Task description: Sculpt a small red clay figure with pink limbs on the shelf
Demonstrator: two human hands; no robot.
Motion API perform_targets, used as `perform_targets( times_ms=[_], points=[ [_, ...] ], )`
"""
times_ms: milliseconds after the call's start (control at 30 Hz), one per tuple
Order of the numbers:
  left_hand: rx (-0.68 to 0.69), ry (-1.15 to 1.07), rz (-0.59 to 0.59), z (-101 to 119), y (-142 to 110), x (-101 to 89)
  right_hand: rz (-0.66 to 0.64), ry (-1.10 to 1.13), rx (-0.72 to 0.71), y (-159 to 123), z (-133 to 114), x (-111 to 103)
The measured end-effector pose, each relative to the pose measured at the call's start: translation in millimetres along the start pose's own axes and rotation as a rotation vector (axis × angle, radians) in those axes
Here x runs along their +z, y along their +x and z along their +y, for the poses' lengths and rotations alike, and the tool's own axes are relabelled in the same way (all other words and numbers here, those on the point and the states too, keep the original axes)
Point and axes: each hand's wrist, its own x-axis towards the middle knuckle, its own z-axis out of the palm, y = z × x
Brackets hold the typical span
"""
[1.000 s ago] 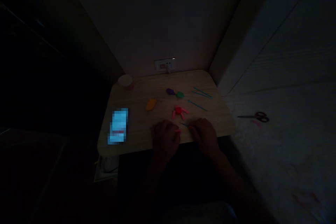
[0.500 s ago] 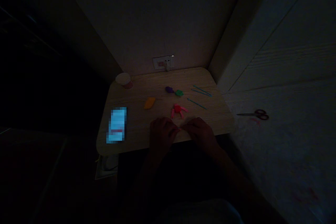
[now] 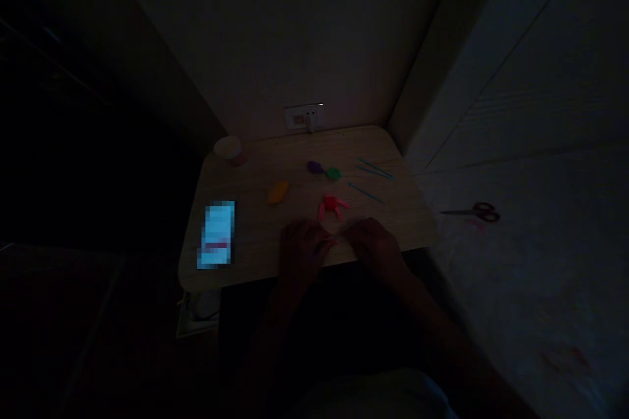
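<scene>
Left hand (image 3: pixel 302 247) pinched pink strip (image 3: pixel 333 240), probably light, soft, best held by ends; right hand (image 3: pixel 373 243) curled, hold unclear.

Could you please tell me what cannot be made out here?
Head view: full length of the pink piece, partly hidden by the left hand.
Head view: whether the right hand holds anything; too dark.
Head view: what the phone displays; blurred into blocks.
Head view: which way up the cup is; too dim.
</scene>
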Motion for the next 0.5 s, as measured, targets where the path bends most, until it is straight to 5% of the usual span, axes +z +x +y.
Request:
perform_targets(
  times_ms=[133,500],
  points=[
    [-0.007,-0.021,-0.026,-1,-2,-4.5,0.131,-0.001,0.026,-7,3,-3],
    [0.060,-0.069,-0.142,-1,0,-12.2,0.046,0.071,-0.035,-28,1,-8]
  ],
)
